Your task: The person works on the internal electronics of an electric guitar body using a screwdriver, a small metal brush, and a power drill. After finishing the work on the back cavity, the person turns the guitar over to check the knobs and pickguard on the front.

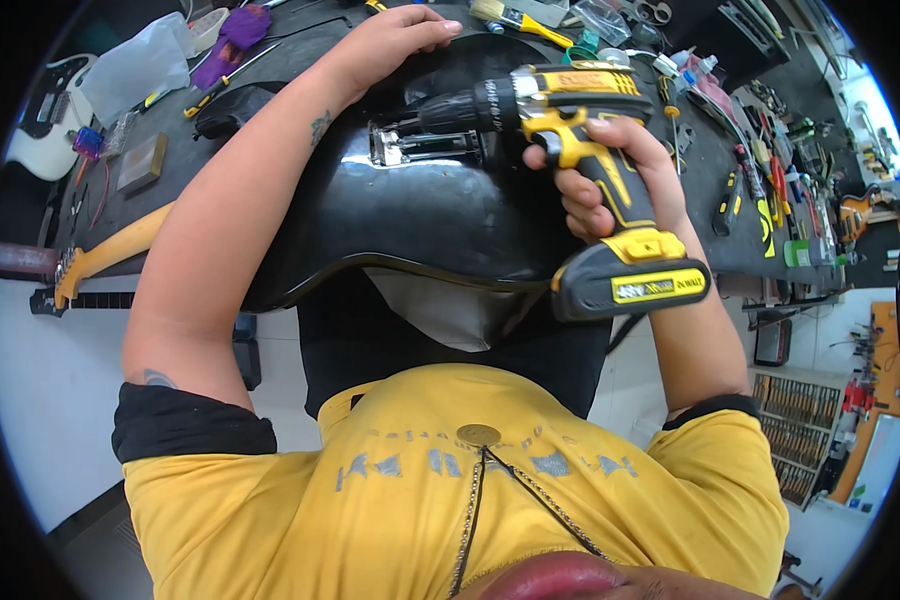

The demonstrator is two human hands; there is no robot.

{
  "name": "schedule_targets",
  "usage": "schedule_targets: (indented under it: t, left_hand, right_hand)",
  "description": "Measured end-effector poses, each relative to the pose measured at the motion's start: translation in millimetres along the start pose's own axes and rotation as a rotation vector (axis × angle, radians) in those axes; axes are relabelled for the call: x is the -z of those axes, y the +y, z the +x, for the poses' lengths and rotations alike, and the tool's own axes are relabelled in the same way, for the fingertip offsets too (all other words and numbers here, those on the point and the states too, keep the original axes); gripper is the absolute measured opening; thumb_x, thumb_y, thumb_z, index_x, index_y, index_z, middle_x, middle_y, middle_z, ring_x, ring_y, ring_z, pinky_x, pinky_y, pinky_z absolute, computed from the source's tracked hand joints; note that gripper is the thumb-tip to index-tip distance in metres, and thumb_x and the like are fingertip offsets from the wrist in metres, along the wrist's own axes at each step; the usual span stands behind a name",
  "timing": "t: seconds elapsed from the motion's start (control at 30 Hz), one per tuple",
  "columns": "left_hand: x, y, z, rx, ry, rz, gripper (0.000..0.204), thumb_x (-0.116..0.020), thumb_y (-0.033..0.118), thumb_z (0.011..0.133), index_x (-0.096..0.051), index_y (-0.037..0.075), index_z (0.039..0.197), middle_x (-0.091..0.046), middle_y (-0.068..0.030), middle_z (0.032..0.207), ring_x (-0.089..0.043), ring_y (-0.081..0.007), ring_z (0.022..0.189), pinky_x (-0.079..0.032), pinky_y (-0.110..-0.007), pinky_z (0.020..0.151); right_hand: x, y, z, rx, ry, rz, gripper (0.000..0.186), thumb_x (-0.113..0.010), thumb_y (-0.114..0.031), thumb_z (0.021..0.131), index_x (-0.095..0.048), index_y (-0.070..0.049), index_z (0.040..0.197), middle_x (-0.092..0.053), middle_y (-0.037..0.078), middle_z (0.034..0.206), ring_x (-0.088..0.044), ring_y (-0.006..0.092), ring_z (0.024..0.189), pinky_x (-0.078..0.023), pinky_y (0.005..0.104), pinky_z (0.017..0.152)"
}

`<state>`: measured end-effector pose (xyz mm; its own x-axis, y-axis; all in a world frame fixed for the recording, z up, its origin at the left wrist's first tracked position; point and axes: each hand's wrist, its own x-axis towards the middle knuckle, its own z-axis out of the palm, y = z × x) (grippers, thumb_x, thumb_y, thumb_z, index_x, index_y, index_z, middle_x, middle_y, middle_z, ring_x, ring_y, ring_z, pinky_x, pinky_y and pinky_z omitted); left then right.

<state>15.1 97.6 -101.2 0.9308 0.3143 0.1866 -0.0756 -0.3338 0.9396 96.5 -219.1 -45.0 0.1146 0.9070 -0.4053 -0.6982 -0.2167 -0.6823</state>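
Note:
A glossy black electric guitar body point(420, 235) lies back side up in front of me, with a rectangular spring cavity point(435, 148) holding metal parts. My right hand point(620, 170) grips a yellow and black cordless drill point(580, 110) by its handle, index finger near the trigger. The drill lies sideways over the body, its chuck pointing left to the cavity's left end; whether the bit touches anything there is hard to see. At the far edge of the body rests my left hand point(400, 45), fingers stretched out and lying on it.
On the dark workbench, a white guitar body point(45, 120), a plastic bag point(140, 65) and a screwdriver point(220, 88) lie left. A wooden guitar neck point(120, 240) juts over the left edge. A yellow-handled brush point(520, 20) lies at the back, several hand tools point(760, 180) at right.

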Motion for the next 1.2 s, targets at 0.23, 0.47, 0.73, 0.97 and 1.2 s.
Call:
schedule_targets:
  t: [0.23, 0.47, 0.73, 0.97, 1.2]
  left_hand:
    - [1.4, 0.5, -2.8, -0.001, 0.007, 0.055, 0.032, -0.066, 0.031, 0.1, -0.071, 0.0, 0.105, -0.068, -0.0039, 0.094, -0.06, -0.0131, 0.089, -0.049, -0.029, 0.082]
    - [1.1, -2.2, -0.5, -0.033, -0.007, 0.062, 0.032, -0.068, 0.03, 0.1, -0.071, 0.0, 0.108, -0.069, -0.0045, 0.097, -0.061, -0.0132, 0.091, -0.049, -0.029, 0.083]
    - [-2.6, 3.2, 1.6, -0.012, 0.004, 0.142, 0.035, -0.069, 0.034, 0.099, -0.071, 0.0, 0.109, -0.071, -0.0054, 0.1, -0.061, -0.0128, 0.094, -0.05, -0.03, 0.086]
    - [-4.0, 2.4, 2.2, -0.03, -0.002, 0.173, 0.038, -0.068, 0.036, 0.099, -0.072, 0.0, 0.109, -0.071, -0.0062, 0.101, -0.062, -0.0138, 0.095, -0.05, -0.031, 0.087]
    - [-4.3, 4.0, 3.0, -0.022, 0.002, 0.194, 0.038, -0.067, 0.036, 0.099, -0.072, -0.001, 0.109, -0.072, -0.0075, 0.102, -0.063, -0.0152, 0.096, -0.05, -0.032, 0.089]
  right_hand:
    - [2.8, 8.2, -14.7, 0.014, -0.014, 0.021, 0.058, -0.055, -0.039, 0.097, -0.06, 0.015, 0.119, -0.061, 0.009, 0.063, -0.059, 0.016, 0.043, -0.05, 0.0242, 0.043]
    - [-3.7, 7.7, -11.4, 0.0, 0.016, -0.015, 0.057, -0.057, -0.038, 0.096, -0.06, 0.014, 0.117, -0.062, 0.009, 0.063, -0.06, 0.0158, 0.044, -0.052, 0.0234, 0.044]
    - [-12.0, 2.7, -11.6, -0.06, 0.12, -0.095, 0.044, -0.058, -0.037, 0.096, -0.064, 0.005, 0.107, -0.062, 0.008, 0.062, -0.059, 0.0152, 0.043, -0.052, 0.0231, 0.045]
    - [-7.4, 1.7, -7.5, -0.064, 0.026, -0.091, 0.046, -0.059, -0.039, 0.095, -0.064, 0.005, 0.107, -0.062, 0.007, 0.062, -0.06, 0.0148, 0.044, -0.052, 0.0227, 0.045]
    - [-8.2, 0.1, -7.0, -0.077, 0.086, -0.105, 0.048, -0.061, -0.04, 0.095, -0.064, 0.007, 0.108, -0.062, 0.007, 0.062, -0.059, 0.0149, 0.044, -0.051, 0.0232, 0.045]
